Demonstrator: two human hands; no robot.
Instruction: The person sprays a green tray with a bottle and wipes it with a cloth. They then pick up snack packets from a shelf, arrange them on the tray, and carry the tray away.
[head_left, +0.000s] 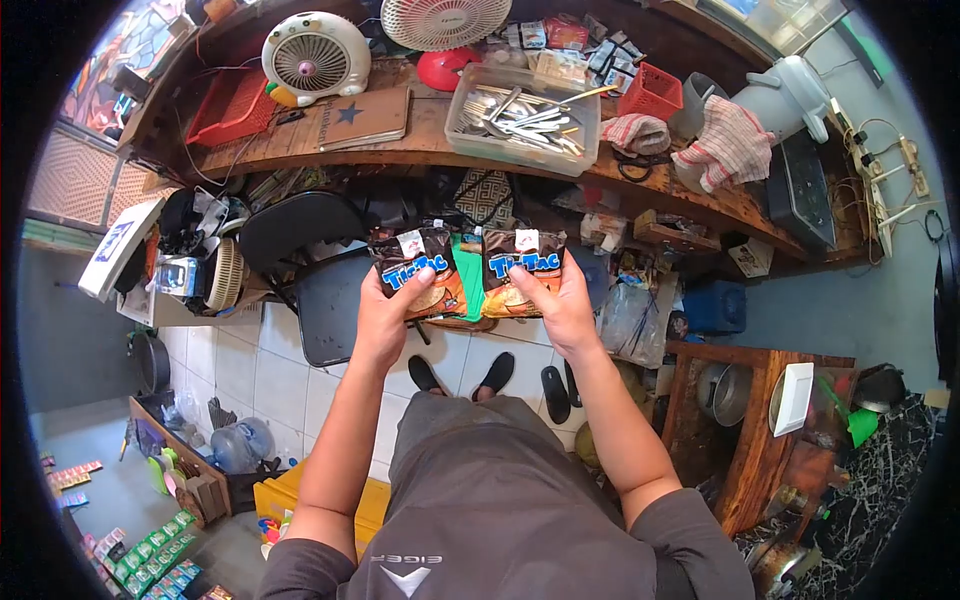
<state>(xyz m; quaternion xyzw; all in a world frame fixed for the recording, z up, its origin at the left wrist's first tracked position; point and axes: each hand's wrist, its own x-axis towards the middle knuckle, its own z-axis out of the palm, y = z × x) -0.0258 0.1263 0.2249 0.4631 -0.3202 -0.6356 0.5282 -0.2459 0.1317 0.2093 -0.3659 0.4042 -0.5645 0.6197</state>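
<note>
Two small snack packets are held up side by side at chest height. My left hand is closed on the left Tic Tac packet, its thumb lying across the front. The right Tic Tac packet is gripped by my right hand, again with the thumb on the front. Both packets are black and orange with blue lettering. Something green shows between them; how it is held cannot be made out.
Beyond my hands runs a wooden counter with a cutlery tub, fans and red baskets. A black folding chair stands at left. A wooden shelf unit is at right. A yellow crate sits low at left.
</note>
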